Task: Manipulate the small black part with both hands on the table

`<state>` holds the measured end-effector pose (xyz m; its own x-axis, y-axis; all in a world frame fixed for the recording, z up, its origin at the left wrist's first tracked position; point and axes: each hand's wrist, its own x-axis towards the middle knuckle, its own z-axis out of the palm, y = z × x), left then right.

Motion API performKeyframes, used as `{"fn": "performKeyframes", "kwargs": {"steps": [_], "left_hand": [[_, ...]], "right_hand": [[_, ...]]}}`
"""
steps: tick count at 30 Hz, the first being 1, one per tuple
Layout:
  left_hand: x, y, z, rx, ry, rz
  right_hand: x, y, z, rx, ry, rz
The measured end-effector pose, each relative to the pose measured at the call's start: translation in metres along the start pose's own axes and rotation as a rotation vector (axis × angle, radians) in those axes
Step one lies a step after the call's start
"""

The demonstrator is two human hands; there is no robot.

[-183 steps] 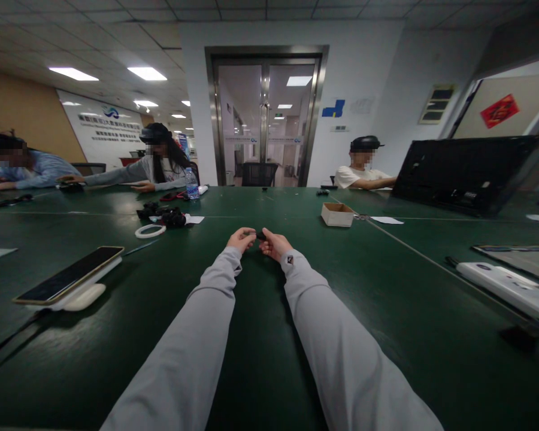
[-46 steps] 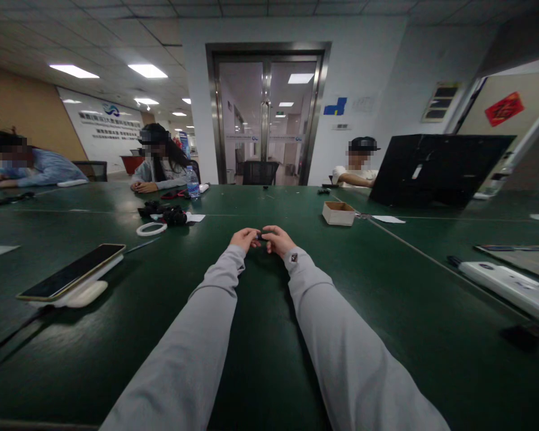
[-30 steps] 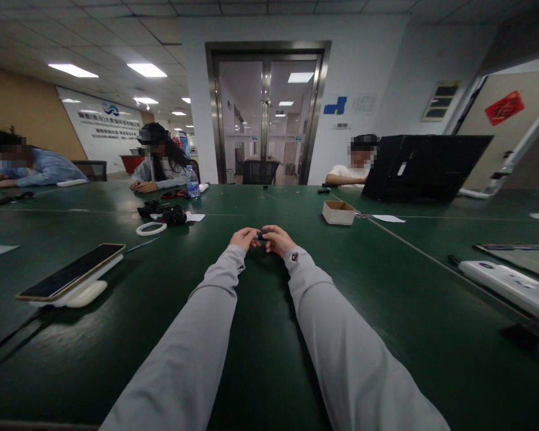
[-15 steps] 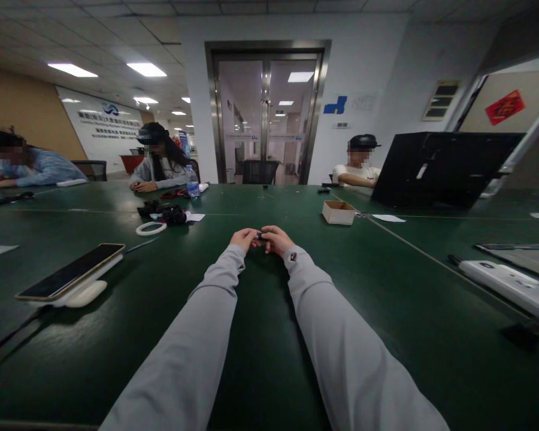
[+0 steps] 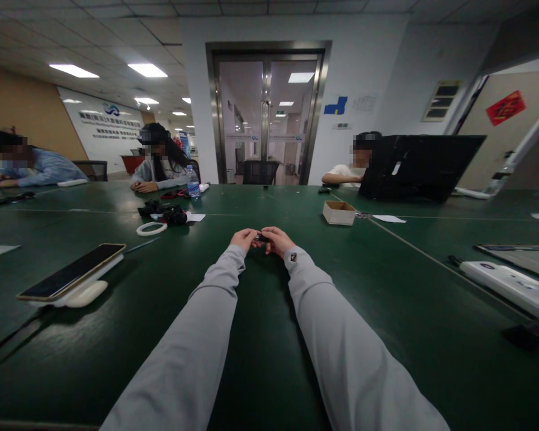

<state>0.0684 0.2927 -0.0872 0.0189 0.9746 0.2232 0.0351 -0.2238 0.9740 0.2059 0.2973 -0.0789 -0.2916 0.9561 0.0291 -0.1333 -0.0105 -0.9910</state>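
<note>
- A small black part sits between the left hand and right hand, pinched by both sets of fingertips, low over the table.
- The part looks dark, too small to tell its shape.
- The table is smooth dark green.

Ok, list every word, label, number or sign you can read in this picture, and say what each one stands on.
No text here can be read letter for letter.
Wall banner: blue logo and lines of characters, too small.
Red sign: one dark character, blurred.
Glass doors: strip of lettering, too small.
Green sign behind the doors: blurred.
Bottle: label unreadable.
Small dark object between left hand and right hand: no marking visible.
</note>
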Motion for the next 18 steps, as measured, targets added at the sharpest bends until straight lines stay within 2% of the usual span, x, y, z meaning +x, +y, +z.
{"fn": "performKeyframes", "kwargs": {"steps": [7, 18], "left_hand": [[0.003, -0.004, -0.001, 0.001, -0.003, 0.000], [-0.005, 0.008, 0.003, 0.034, 0.028, -0.052]], "right_hand": [[-0.001, -0.001, 0.001, -0.011, -0.003, -0.009], [0.000, 0.001, 0.000, -0.034, 0.002, -0.036]]}}
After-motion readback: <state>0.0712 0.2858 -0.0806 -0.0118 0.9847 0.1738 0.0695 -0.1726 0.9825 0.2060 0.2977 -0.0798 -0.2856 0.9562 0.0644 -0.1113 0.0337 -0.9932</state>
